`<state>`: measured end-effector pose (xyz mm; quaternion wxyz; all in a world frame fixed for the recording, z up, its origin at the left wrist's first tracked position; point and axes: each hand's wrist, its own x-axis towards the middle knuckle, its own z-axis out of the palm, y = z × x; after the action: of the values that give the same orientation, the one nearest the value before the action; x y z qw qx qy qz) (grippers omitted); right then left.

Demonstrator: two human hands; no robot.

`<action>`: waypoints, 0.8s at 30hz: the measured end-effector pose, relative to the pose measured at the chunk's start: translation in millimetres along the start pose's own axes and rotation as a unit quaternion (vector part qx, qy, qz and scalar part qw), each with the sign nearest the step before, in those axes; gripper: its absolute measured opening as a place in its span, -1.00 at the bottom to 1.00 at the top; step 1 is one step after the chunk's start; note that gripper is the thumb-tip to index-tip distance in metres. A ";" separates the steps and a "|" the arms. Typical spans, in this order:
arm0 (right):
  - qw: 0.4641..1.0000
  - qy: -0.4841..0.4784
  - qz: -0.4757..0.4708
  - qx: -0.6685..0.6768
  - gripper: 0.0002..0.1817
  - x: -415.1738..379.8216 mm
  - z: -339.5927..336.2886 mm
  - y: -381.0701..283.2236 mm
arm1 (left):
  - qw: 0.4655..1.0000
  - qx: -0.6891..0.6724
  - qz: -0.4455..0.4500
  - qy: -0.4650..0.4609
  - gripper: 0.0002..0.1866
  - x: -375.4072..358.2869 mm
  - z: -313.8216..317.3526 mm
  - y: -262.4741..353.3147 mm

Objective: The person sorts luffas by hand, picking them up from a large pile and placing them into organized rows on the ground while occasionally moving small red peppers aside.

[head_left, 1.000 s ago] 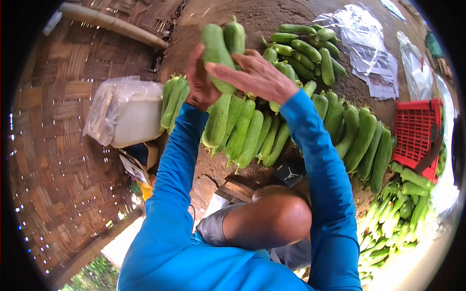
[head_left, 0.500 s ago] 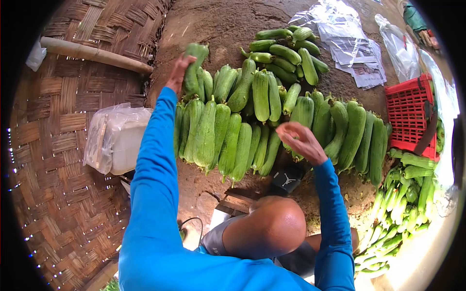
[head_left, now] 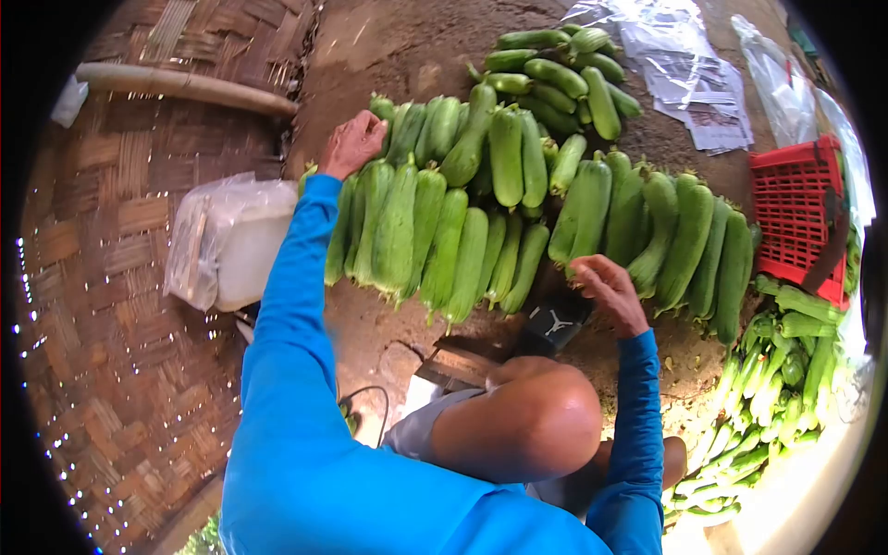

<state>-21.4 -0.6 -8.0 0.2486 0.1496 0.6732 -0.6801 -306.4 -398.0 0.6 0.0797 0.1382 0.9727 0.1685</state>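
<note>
My left hand (head_left: 354, 145) is curled down at the left end of the gourd row, its fingers closed around a green gourd (head_left: 309, 173) that is mostly hidden by my hand and sleeve. Long green gourds (head_left: 396, 227) stand side by side to its right, with a second layer of gourds (head_left: 507, 153) behind them. My right hand (head_left: 609, 289) hovers by the lower ends of the right-hand group of gourds (head_left: 683, 240). Its fingers are loosely bent and apart, with nothing in them.
A loose heap of gourds (head_left: 560, 79) lies behind the rows, beside plastic sheets (head_left: 694, 83). At right stand a red crate (head_left: 795, 217) and a large pile of green vegetables (head_left: 740, 435). A plastic-wrapped container (head_left: 245, 240) sits left, against the woven wall (head_left: 120, 324).
My left hand has lowered the gourd from upright above the row to the row's left end. My right hand has moved slightly right and down. The view has shifted a little.
</note>
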 end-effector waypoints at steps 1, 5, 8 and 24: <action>1.000 0.007 0.009 -0.001 -0.66 -4.1 -0.8 -3.3 | 1.000 0.005 0.009 0.026 -0.46 -23.2 -18.1 24.3; 0.998 0.039 -0.005 0.052 -0.69 -3.6 -2.2 7.4 | 0.987 0.131 -0.062 -0.070 -0.38 -124.5 -44.2 86.8; 0.995 0.060 -0.033 0.069 -0.71 -5.4 -1.1 -2.6 | 0.988 0.147 -0.049 -0.023 -0.33 -162.0 -24.9 99.7; 0.981 0.196 -0.003 -0.014 -0.71 -150.0 -111.0 5.2 | 0.999 -0.030 0.018 0.008 -0.44 13.5 -32.3 44.5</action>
<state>91.6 129.9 63.0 0.1121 0.2746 0.7189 -0.6287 -314.9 -363.6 44.7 0.0731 0.1522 0.9652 0.1996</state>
